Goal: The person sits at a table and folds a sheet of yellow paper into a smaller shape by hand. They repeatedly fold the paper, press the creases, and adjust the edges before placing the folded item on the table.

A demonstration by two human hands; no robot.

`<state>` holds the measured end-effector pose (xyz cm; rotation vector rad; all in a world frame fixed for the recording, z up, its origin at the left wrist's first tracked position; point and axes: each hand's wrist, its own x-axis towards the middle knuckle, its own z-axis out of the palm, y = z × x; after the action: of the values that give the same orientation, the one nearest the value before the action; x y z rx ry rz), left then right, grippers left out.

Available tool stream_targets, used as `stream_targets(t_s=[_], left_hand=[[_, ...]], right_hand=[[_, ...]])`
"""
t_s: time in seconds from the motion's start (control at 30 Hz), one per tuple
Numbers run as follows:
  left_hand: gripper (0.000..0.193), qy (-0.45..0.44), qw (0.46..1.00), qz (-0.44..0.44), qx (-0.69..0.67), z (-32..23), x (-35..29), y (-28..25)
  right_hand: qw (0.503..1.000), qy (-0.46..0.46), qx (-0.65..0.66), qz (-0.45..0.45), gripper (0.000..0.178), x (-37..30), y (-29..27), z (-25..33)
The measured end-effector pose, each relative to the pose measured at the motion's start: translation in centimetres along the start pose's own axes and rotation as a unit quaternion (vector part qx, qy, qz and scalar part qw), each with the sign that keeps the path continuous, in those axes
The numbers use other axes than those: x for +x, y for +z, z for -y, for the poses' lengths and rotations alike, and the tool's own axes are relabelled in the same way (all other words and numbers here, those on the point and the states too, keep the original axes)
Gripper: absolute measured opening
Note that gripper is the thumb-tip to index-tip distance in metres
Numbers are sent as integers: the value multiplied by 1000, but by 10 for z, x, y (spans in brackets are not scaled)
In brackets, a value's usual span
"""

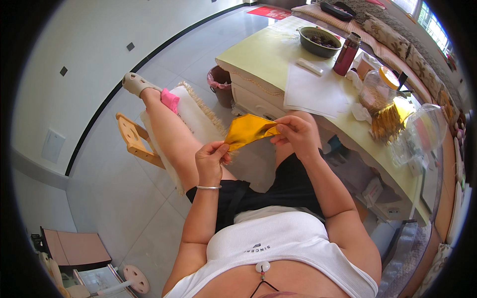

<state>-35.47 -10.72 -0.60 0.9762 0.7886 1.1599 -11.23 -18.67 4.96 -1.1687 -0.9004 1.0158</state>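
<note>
A sheet of shiny gold foil paper [248,130], partly folded, is stretched between my two hands above my lap. My left hand [213,155], with a silver bangle at its wrist, pinches the foil's lower left corner. At the other end, the thumb and fingers of my right hand [294,133] grip a folded or curled edge. More gold foil pieces [388,120] lie in a pile on the table's right part, beside clear plastic wrapping [415,141].
On the pale yellow table [258,47] stand a bowl [319,42], a dark red flask [347,53], a yellow-lidded jar [380,87] and white paper [313,89]. A wooden stool [136,139] is by my left leg; a lined bin [221,84] stands beside the table.
</note>
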Motion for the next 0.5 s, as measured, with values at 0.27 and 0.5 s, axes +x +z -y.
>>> stream_targets(t_s=[0.27,0.5], left_hand=[[13,-42,999,5,15,11,0,15],[50,-82,980,171,58,10,0,62]], right_hand=[[999,-39,-6,-27,7,1,-16,9],[988,-64,-131,-54,9,-5,-53,49]])
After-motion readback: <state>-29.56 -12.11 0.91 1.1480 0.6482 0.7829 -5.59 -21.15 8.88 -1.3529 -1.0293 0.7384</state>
